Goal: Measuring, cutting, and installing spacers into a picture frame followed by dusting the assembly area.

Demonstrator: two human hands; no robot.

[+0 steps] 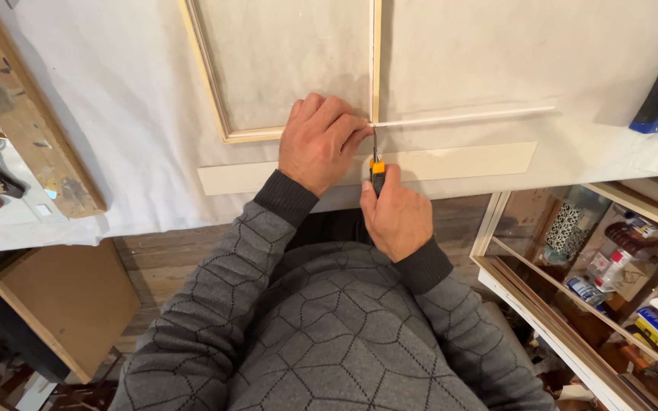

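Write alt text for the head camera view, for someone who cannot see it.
Seen from above, a left hand presses on the corner of a pale wooden frame while the right hand holds a black and orange screwdriver against a thin white rod. They work on a white covered table.

White-covered table (116, 99), wooden plank floor (161, 259), glass-topped cabinet (496, 221) at right

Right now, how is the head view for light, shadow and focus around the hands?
Head view: even soft light, no glare on the white sheet; left hand and right hand look sharp, casting only faint shadows; the knife is clear; straight edges bow slightly toward the frame's sides; the shelf clutter is dimmer.
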